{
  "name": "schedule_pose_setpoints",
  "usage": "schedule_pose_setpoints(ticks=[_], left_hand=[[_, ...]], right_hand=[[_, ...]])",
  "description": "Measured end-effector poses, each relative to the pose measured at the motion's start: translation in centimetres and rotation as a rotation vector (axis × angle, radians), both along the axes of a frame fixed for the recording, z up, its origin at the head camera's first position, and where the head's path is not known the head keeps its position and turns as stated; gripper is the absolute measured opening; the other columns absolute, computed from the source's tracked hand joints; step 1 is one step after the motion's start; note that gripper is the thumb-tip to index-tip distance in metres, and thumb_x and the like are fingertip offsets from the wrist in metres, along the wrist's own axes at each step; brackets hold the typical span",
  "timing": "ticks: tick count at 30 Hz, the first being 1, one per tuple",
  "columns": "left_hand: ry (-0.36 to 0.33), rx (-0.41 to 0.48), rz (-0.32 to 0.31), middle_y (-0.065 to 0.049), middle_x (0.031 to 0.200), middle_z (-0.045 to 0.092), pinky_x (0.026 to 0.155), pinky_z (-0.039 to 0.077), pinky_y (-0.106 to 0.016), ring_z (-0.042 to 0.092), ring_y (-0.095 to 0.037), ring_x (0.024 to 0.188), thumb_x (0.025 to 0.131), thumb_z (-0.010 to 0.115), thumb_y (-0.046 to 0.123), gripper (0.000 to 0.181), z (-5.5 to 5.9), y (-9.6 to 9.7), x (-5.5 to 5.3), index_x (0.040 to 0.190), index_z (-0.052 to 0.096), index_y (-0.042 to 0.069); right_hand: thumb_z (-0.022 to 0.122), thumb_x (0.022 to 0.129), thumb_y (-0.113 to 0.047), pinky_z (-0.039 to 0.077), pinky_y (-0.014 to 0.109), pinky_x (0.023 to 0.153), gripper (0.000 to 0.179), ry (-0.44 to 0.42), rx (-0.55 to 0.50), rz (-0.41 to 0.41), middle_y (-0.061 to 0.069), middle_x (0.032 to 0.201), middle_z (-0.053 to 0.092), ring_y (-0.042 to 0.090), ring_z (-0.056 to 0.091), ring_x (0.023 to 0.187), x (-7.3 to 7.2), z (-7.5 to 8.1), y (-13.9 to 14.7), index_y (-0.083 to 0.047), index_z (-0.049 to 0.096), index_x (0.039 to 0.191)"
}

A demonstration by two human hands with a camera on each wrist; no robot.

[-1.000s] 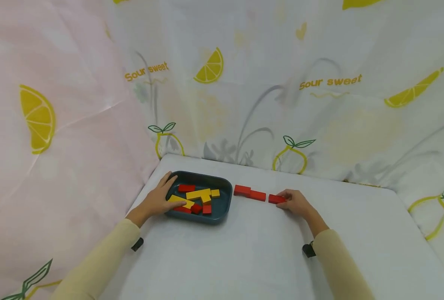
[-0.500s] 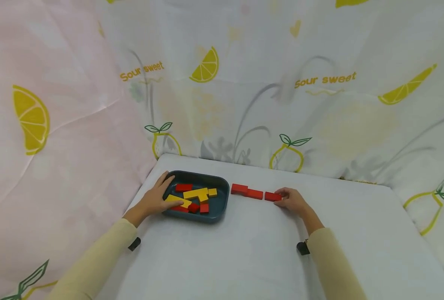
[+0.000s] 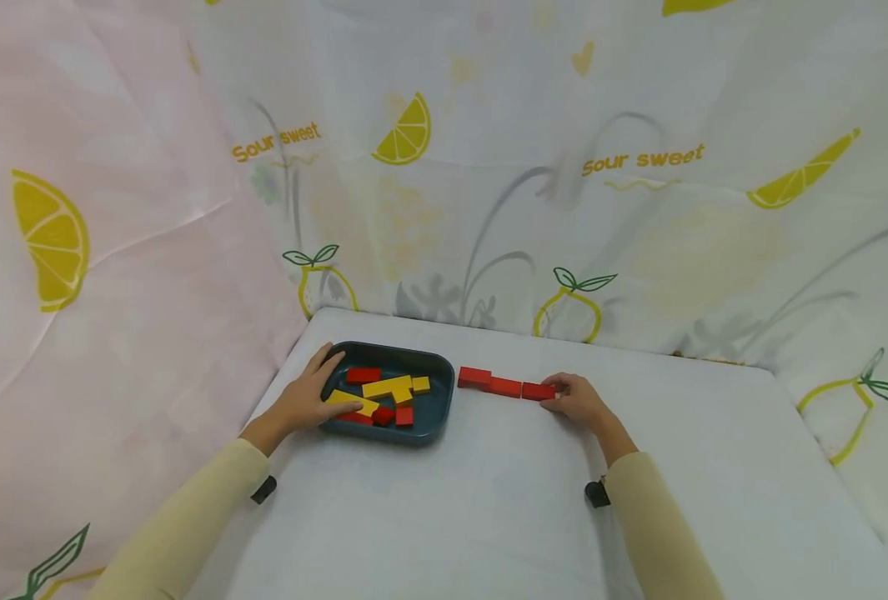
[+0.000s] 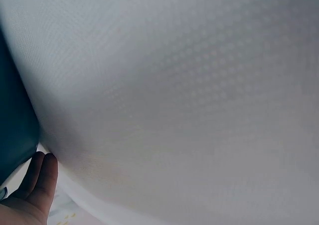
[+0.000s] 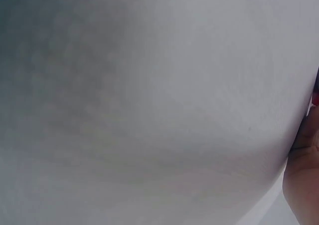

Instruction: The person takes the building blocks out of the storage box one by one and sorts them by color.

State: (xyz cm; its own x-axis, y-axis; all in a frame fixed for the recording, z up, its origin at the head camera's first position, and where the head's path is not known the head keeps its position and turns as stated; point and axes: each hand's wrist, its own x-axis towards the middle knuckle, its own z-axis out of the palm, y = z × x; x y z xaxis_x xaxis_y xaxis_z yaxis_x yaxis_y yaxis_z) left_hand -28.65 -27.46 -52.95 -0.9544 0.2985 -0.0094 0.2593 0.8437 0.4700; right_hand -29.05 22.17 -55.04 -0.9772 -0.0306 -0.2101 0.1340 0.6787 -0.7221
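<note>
My left hand (image 3: 301, 402) holds the left side of a dark blue tray (image 3: 433, 410). Its thumb reaches over the rim above the yellow and red blocks, while two fingers (image 4: 45, 180) show beside the tray's outer wall in the left wrist view. My right hand (image 3: 580, 403) pinches the right end of a red block (image 3: 536, 391) between thumb and fingers. That block lies at the right end of a row, very close to a middle red block (image 3: 504, 387); a third red block (image 3: 474, 377) lies at the left end. The right wrist view catches only part of the hand.
Inside the tray lie a yellow T-shaped group of blocks (image 3: 386, 388), a small yellow block (image 3: 420, 385) and several red blocks, one (image 3: 363, 376) near the back. The white tabletop (image 3: 428, 517) meets a lemon-print cloth (image 3: 489, 208) behind and at the left.
My right hand has slid the pinched red block left, narrowing the gap to the middle block. My left hand stays on the tray. The head view has shifted slightly.
</note>
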Motion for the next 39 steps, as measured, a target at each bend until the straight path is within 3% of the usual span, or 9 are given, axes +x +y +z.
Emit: schedule_pose_setpoints(ticks=[9,17,39], left_hand=[[0.016,0.020,-0.008,-0.014,0.166,0.006,0.103,0.039,-0.068,0.041,-0.046,0.135,0.079,0.068,0.069,0.104,-0.42,-0.12,-0.15,0.158,0.025,0.016],[0.018,0.015,-0.007,-0.015,0.166,0.007,0.103,0.039,-0.068,0.041,-0.047,0.135,0.079,0.068,0.068,0.104,0.00,-0.11,-0.01,0.158,0.024,0.016],[0.014,-0.008,-0.010,-0.015,0.166,0.006,0.101,0.042,-0.066,0.043,-0.047,0.134,0.081,0.067,0.067,0.103,0.23,0.08,0.05,0.158,0.023,0.015]], right_hand=[[0.073,0.087,-0.014,0.045,0.035,0.083,0.037,-0.012,-0.002,-0.013,0.017,0.120,0.060,0.027,0.051,0.101,0.22,0.47,-0.40,-0.006,0.064,0.123],[0.073,0.088,-0.014,0.044,0.033,0.080,0.038,-0.006,0.006,0.006,0.019,0.119,0.059,0.029,0.050,0.100,0.10,0.59,-0.71,-0.004,0.063,0.123],[0.071,0.089,-0.015,0.046,0.040,0.089,0.037,-0.006,0.013,0.013,0.019,0.124,0.057,0.031,0.048,0.108,0.31,0.44,-0.67,-0.005,0.063,0.124]])
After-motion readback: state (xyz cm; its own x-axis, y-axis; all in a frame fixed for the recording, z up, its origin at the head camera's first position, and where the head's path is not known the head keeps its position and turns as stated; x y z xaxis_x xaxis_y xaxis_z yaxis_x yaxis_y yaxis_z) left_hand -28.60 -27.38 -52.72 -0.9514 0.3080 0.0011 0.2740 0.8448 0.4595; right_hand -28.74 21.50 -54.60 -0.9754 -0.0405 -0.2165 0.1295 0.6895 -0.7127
